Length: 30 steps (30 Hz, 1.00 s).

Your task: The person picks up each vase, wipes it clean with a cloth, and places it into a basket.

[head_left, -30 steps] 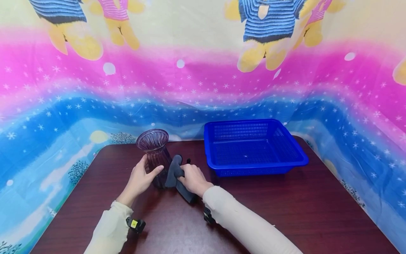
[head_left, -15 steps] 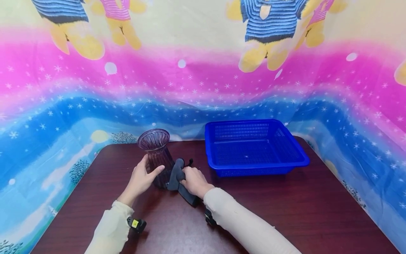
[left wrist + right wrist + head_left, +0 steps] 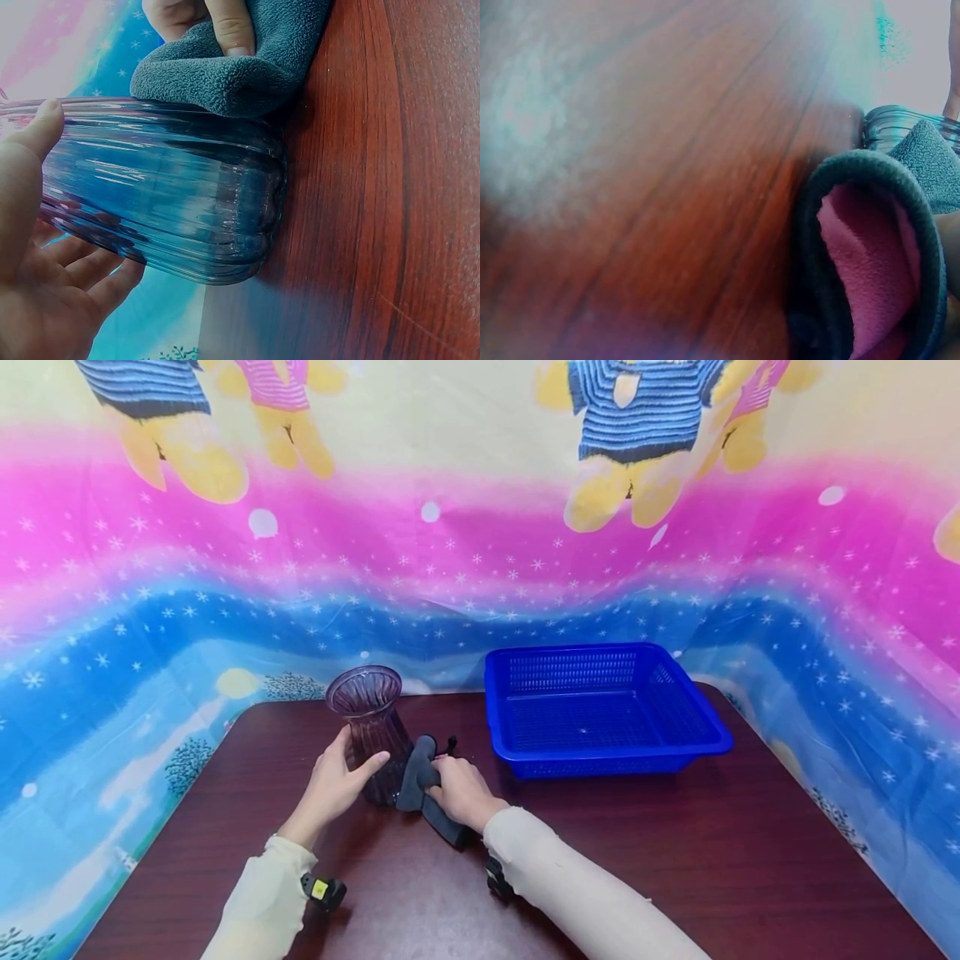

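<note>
A ribbed, see-through purple vase (image 3: 373,733) with a flared rim stands on the table. My left hand (image 3: 332,787) grips its body from the left, thumb in front and fingers round the far side, as the left wrist view shows. On the vase's right side, low near the base, lies a dark grey towel (image 3: 417,781). My right hand (image 3: 463,789) holds this towel bunched up and presses it to the glass, with a loose end hanging toward the table. A pink underside shows within the towel's fold (image 3: 874,270) in the right wrist view.
A blue plastic basket (image 3: 607,760) with mesh walls stands at the back right of the dark red-brown table (image 3: 675,860). Behind the table hangs a printed cloth backdrop (image 3: 465,560). Each wrist wears a small black camera (image 3: 324,891).
Compared with a second ago, the right hand and the towel sit slightly lower along the vase's side. The left hand keeps its grip. Over the last half second hardly anything differs.
</note>
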{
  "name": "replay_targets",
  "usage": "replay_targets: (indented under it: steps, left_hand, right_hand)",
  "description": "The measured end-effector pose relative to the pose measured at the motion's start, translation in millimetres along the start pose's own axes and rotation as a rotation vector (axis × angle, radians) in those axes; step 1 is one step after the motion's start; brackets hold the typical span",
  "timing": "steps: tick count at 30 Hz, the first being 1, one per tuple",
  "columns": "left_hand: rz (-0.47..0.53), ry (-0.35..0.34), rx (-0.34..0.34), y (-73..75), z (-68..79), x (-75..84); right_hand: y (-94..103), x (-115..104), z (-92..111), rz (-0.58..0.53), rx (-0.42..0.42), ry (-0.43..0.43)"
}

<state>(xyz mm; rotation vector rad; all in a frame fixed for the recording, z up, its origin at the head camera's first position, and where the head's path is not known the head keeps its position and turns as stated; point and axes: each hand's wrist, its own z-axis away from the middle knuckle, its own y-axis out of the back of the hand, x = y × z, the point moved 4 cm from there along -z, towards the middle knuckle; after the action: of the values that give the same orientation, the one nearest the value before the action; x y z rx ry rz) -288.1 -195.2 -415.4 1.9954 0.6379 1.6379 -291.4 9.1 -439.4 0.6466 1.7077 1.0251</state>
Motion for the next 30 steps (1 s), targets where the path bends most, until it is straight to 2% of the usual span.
replay_targets:
  steps: [14, 30]
  left_hand:
    - [-0.002, 0.004, 0.002, -0.2, 0.2, 0.4]
    - [0.002, 0.005, -0.011, 1.3, 1.1, -0.7]
  right_hand:
    - [3.2, 0, 0, -0.109, 0.004, -0.007]
    - [17.9, -12, -1, -0.131, 0.030, 0.025]
